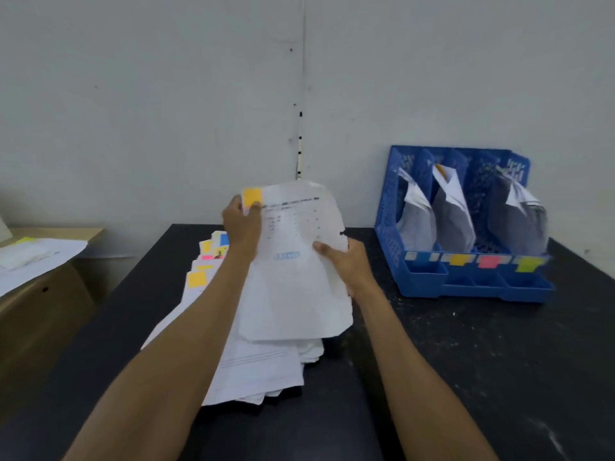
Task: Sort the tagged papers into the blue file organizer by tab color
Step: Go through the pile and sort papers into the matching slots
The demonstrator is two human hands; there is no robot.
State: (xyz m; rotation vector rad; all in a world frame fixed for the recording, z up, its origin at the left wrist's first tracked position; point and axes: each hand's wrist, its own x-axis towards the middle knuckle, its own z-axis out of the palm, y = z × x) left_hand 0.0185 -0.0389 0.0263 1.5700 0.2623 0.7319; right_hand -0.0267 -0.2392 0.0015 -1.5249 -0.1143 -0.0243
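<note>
Both hands hold one printed sheet (299, 261) up over the paper stack (253, 364) on the black table (466, 361). Left hand (241, 224) pinches the top corner at the orange tab (252, 196); right hand (346, 261) grips the right edge. Blue file organizer (466, 284) sits right, papers in three slots.

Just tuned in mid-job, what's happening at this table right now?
A person holds one sheet up with both hands. The left hand pinches its top corner beside the orange tab, and the right hand grips the right edge. The unsorted pile lies underneath on the black table. The blue file organizer stands to the right, with papers already in some slots.
</note>
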